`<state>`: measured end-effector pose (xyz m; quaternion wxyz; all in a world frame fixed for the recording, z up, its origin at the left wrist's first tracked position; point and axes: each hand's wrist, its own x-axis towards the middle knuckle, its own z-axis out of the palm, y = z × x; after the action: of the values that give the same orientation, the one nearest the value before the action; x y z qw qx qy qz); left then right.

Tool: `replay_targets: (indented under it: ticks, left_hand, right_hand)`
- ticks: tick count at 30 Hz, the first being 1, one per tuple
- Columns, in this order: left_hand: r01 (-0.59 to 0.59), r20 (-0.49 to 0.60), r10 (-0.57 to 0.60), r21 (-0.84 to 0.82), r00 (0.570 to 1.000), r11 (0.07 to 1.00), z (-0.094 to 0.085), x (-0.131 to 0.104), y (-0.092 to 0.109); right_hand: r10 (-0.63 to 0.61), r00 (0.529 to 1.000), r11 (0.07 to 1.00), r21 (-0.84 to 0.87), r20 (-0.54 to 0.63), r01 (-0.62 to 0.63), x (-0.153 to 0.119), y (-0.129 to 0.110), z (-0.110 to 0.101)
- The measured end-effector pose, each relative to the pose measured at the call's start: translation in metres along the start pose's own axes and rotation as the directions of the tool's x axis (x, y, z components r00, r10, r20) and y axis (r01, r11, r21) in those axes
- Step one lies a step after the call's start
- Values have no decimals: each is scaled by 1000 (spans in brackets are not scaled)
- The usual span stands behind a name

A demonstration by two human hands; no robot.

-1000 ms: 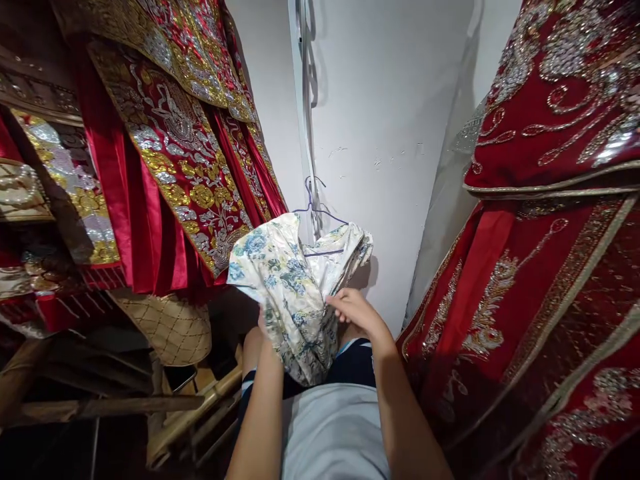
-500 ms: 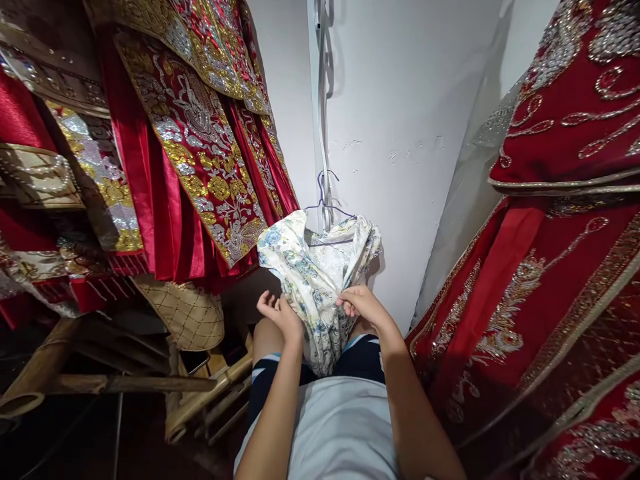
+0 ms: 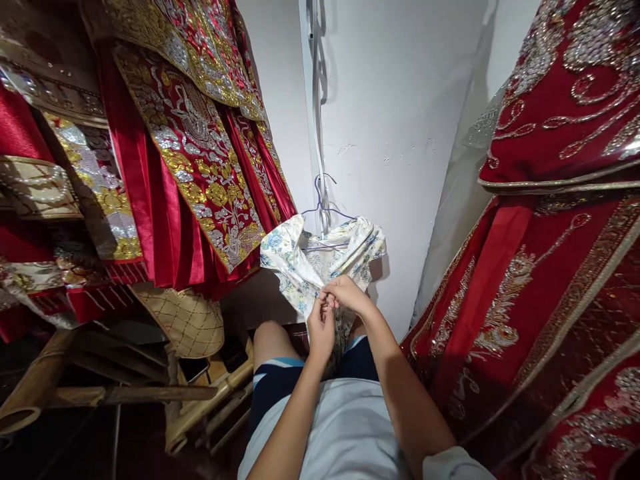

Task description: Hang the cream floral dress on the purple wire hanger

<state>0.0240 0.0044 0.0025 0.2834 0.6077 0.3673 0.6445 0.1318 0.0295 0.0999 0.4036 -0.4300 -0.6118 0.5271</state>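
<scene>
In front of me a white dress [image 3: 287, 250] with a blue and yellow floral print hangs on a thin purple hanger [image 3: 319, 208]. Both my hands meet at the middle of its front, below the V neckline. My right hand [image 3: 346, 295] pinches the fabric there between thumb and fingers. Just beneath it, my left hand [image 3: 321, 325] is closed, its fingertips pressed together against the same spot. Whatever small part lies between the fingers is hidden. The lower part of the dress hangs behind my hands and between my knees.
Red costumes with gold and silver embroidery [image 3: 200, 147] hang at the left. More red beaded garments [image 3: 515, 280] hang close by on the right. A bamboo frame [image 3: 135, 393] stands low at the left. Behind the dress are a white wall [image 3: 395, 100] and a vertical metal rail [image 3: 315, 100].
My left hand has moved right and up from the dress's side to join my right hand at the front, and its fingers have closed. My right hand has shifted slightly left.
</scene>
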Motion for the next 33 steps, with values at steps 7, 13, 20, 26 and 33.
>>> replay_targets:
  ticks: [7,13,20,26,33]
  left_hand:
    - [-91,73,77,209,994,974,-7,0,-22]
    - [-241,420,67,376,905,895,-31,11,-40]
    - [-394,178,357,269,917,879,-43,131,70]
    - [-525,281,443,434,851,732,-20,197,134]
    - [-297,-252,383,322,889,899,-69,216,109]
  right_hand:
    - [-225,903,932,189,-365,308,42,-101,-15]
    - [-257,880,912,200,-399,357,58,-129,-21]
    - [-310,886,921,125,-344,370,44,-116,-28]
    - [-416,868,902,-2,-272,432,59,-108,-29]
    - [-241,918,963,44,-315,268,65,-47,-24]
